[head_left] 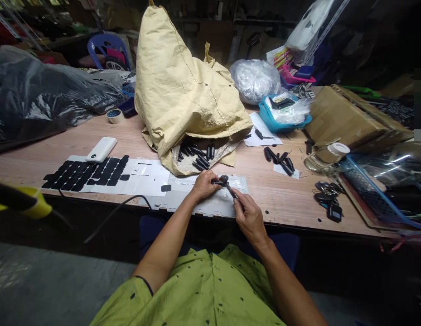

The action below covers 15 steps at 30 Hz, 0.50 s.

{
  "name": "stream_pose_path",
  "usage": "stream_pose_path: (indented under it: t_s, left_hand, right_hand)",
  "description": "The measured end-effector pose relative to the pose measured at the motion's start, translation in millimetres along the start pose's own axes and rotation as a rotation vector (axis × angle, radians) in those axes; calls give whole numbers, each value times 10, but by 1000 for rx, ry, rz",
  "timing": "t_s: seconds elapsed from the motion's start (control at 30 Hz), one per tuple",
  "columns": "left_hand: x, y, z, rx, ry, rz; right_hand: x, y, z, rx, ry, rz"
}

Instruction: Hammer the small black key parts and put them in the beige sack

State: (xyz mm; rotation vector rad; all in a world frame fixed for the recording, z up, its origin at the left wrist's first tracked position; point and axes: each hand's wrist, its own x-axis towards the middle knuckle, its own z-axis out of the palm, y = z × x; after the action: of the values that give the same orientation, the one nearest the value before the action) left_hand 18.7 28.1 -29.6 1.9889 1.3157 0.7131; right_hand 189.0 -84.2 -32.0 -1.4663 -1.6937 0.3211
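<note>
My left hand [204,184] is closed in a pinch on a small black part with a round head [224,179], held just above a clear plastic sheet [240,182] at the table's near edge. My right hand [249,216] is closed around the lower end of a thin dark stem [231,190] that runs up to that round head. Just beyond my hands a large tan sack [178,86] lies open, with several black cylindrical pieces [196,156] spilling from its mouth.
A white sheet with rows of black pads [84,174] and a white power bank [101,149] lie at left. More black pieces [280,158], a blue tub [285,122], a cardboard box [346,115], tape [336,149] and keys [327,199] sit at right. A black plastic bag [40,95] fills the far left.
</note>
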Motion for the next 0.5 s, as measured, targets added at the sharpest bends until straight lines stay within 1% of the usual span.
stream_pose_path:
  t_s: [0.1, 0.27, 0.43, 0.5]
  left_hand:
    - [-2, -5, 7, 1, 3, 17]
    - [-7, -12, 11, -3, 15, 13]
    - [-5, -11, 9, 1, 6, 11]
    - [-4, -2, 10, 5, 10, 8]
  right_hand:
    - [-2, 27, 6, -24, -9, -6]
    - [14, 42, -49, -35, 50, 9]
    - [-22, 124, -52, -47, 8, 42]
    - [5, 176, -63, -51, 25, 50]
